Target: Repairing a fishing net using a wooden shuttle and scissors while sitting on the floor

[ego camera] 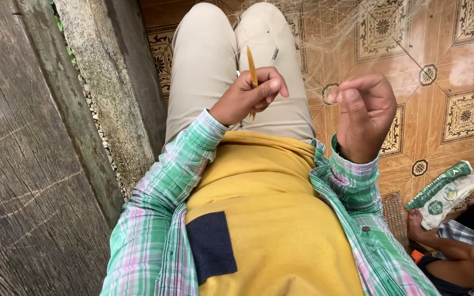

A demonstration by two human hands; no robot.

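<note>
- The left hand (248, 96) is gripping a slim yellow-orange netting needle (252, 68), its fingers (267, 90) curling tight around the lower shaft while the pointed tip is standing up above the knuckles.
- The needle is hovering over the lap in beige trousers (209, 60), just left of the gap between the thighs.
- The right hand (364, 112) is rising to the right of the needle, well apart from it, with fingers bent inward and thumb meeting fingertip in a pinch; whether a strand is lying in that pinch I cannot tell.
- A fine, pale fishing net (325, 33) is spreading above and right of the needle, draping across the right knee and the patterned floor tiles (456, 66).
- Left of the needle, a weathered wooden wall (34, 153) and a concrete post (111, 93) are closing in that side; open floor is lying to the right.
- Far lower right of the needle, a green-and-white packet (445, 192) is lying by another person's foot (415, 225).
</note>
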